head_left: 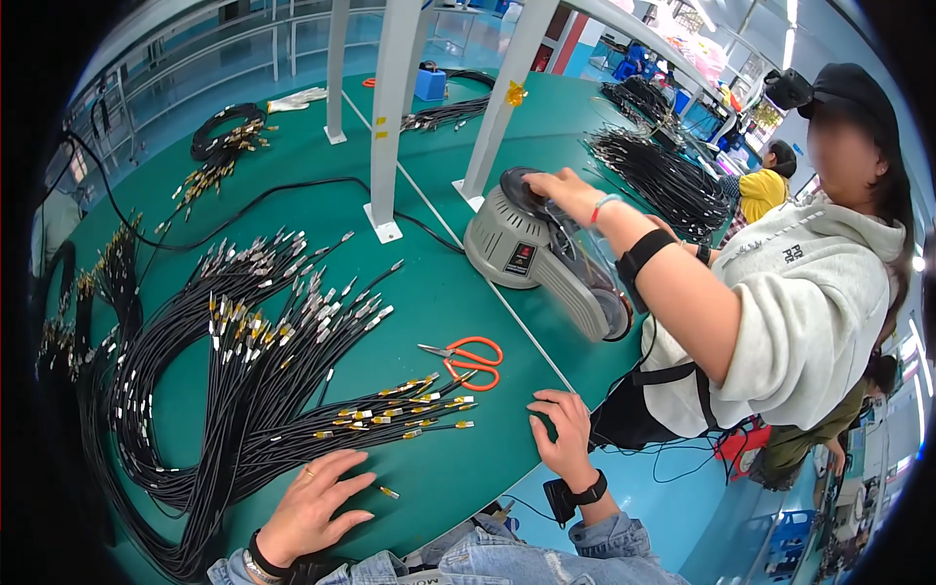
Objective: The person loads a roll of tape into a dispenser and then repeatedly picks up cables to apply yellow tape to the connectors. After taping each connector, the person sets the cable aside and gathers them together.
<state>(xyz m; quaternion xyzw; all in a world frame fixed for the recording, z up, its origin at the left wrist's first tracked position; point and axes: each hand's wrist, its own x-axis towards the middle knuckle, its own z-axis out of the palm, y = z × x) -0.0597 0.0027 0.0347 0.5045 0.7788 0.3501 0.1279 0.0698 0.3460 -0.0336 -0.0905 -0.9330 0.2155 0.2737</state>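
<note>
My left hand (pixel 317 505) is spread over the near part of the green table, palm down and holding nothing. Just past its fingertips lies a small connector end with a yellow tag (pixel 388 491). Beside it runs a thick bundle of black cables (pixel 244 429), its ends fitted with metal connectors and white and yellow tags. My right hand (pixel 565 439) rests at the table's near edge, fingers apart and slightly bent, with nothing in it. Scissors with orange handles (pixel 475 363) lie between the cable ends and the grey machine.
A co-worker's hand (pixel 561 190) touches the top of a grey rounded machine (pixel 522 244) on the right. White posts (pixel 385 127) stand on the table (pixel 429 283). More cable bundles (pixel 663 175) lie at the far right, with a coil (pixel 219 136) and a white glove (pixel 297 99) at the far left.
</note>
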